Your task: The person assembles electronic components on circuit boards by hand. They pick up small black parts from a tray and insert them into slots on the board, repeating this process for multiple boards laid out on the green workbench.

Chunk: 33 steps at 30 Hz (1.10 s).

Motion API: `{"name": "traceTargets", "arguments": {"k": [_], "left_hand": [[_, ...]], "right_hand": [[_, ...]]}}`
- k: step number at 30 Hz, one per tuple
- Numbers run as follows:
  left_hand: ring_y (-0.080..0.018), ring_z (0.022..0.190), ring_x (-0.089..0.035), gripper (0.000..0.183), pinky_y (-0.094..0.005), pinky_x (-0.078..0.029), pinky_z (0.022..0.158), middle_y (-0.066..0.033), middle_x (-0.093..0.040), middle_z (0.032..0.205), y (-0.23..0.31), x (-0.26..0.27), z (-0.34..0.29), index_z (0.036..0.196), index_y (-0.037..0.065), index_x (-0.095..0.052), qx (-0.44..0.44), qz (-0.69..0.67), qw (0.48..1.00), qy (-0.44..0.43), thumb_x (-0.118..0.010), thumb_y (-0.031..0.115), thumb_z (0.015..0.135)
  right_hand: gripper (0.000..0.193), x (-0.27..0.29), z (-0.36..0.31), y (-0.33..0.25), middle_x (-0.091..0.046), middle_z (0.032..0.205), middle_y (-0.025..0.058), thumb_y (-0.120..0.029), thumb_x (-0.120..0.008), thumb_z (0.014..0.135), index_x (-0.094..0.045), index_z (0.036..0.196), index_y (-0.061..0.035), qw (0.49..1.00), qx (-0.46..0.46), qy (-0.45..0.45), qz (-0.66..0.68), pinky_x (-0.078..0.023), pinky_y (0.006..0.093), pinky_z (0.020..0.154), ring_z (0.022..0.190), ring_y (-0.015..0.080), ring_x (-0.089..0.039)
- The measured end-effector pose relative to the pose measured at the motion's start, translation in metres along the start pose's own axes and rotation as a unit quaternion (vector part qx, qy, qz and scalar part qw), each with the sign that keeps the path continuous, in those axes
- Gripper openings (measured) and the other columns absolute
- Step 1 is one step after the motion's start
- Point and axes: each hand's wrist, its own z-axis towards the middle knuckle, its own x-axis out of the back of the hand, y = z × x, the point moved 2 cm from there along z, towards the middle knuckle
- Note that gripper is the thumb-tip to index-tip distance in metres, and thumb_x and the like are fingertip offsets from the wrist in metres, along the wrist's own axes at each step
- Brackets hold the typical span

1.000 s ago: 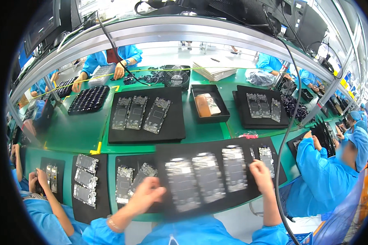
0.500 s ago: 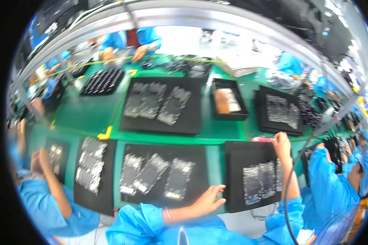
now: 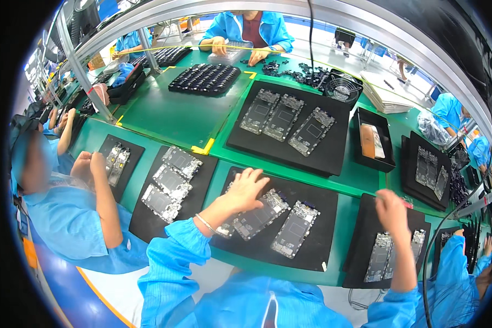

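My left hand (image 3: 245, 192) is open with fingers spread, over the left end of a black foam mat (image 3: 325, 229). It partly covers a phone-sized circuit board (image 3: 225, 228) and reaches beside a tilted circuit board (image 3: 261, 215). Another circuit board (image 3: 295, 229) lies to the right on that mat. My right hand (image 3: 392, 212) is raised above the far edge of a second black mat (image 3: 361, 246), its fingers bent and blurred, so any held thing cannot be made out. Beneath that forearm lie circuit boards (image 3: 378, 258). A small pink item (image 3: 408, 204) shows just beside the hand.
Farther back are a stacked black mat (image 3: 290, 153) with boards, a black box (image 3: 391, 158), a black tray of parts (image 3: 205, 80) and a small fan (image 3: 343, 89). A metal frame (image 3: 366, 33) crosses above, and a cable (image 3: 426, 273) hangs right. A co-worker (image 3: 71, 218) sits at left.
The view has turned left, so the scene sits farther right. My left hand has moved from the gap between the mats to the boards on the left mat. My right hand has shifted left of the pink item.
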Motion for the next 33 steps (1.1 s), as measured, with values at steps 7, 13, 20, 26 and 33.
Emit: {"name": "traceTargets", "arguments": {"k": [7, 13, 20, 26, 33], "left_hand": [[-0.0344, 0.122, -0.037, 0.068, -0.043, -0.036, 0.1, -0.0127, -0.044, 0.13, -0.071, -0.001, -0.017, 0.127, 0.007, -0.046, -0.042, -0.08, 0.995, -0.043, -0.076, 0.01, 0.065], [-0.0352, 0.109, -0.048, 0.056, -0.0403, -0.042, 0.093, -0.0161, -0.049, 0.114, -0.068, 0.02, -0.042, 0.117, 0.004, -0.048, 0.017, -0.112, 0.993, 0.028, -0.074, 0.006, 0.067], [-0.0362, 0.104, -0.05, 0.051, -0.0411, -0.047, 0.085, -0.0158, -0.047, 0.119, 0.001, 0.055, -0.095, 0.119, 0.002, -0.045, -0.014, -0.072, 0.977, 0.202, -0.066, 0.0, 0.072], [-0.0345, 0.103, -0.05, 0.05, -0.04, -0.049, 0.081, -0.0141, -0.048, 0.118, 0.03, 0.046, -0.111, 0.12, 0.002, -0.046, 0.015, -0.06, 0.973, 0.222, -0.065, 0.002, 0.074], [-0.0304, 0.103, -0.051, 0.048, -0.0368, -0.052, 0.077, -0.0112, -0.049, 0.116, 0.046, 0.04, -0.122, 0.119, 0.003, -0.049, 0.015, -0.024, 0.963, 0.268, -0.063, 0.001, 0.073]], "right_hand": [[0.057, -0.103, -0.042, -0.217, -0.05, 0.125, 0.0193, -0.03, -0.07, 0.076, -0.05, 0.119, 0.0025, 0.957, 0.187, -0.115, 0.192, -0.039, 0.0439, 0.098, 0.118, 0.0338, -0.047], [0.073, -0.157, -0.026, -0.24, -0.042, 0.133, 0.0176, -0.031, -0.071, 0.073, -0.038, 0.13, 0.0019, 0.948, 0.238, -0.191, 0.092, -0.031, 0.0494, 0.103, 0.128, 0.0326, -0.035], [0.043, -0.122, -0.001, -0.22, -0.059, 0.114, 0.0145, -0.019, -0.064, 0.084, -0.052, 0.121, -0.0016, 0.874, -0.018, -0.146, 0.463, -0.046, 0.0367, 0.088, 0.107, 0.0256, -0.057], [0.02, -0.132, -0.008, -0.232, -0.066, 0.095, 0.0042, -0.012, -0.06, 0.09, -0.063, 0.107, -0.0011, 0.743, -0.14, -0.097, 0.648, -0.047, 0.0221, 0.075, 0.087, 0.008, -0.059], [0.018, -0.128, -0.025, -0.23, -0.064, 0.098, 0.0043, -0.005, -0.061, 0.088, -0.062, 0.104, 0.0008, 0.695, -0.146, -0.105, 0.696, -0.048, 0.0219, 0.076, 0.088, 0.009, -0.059]]}}
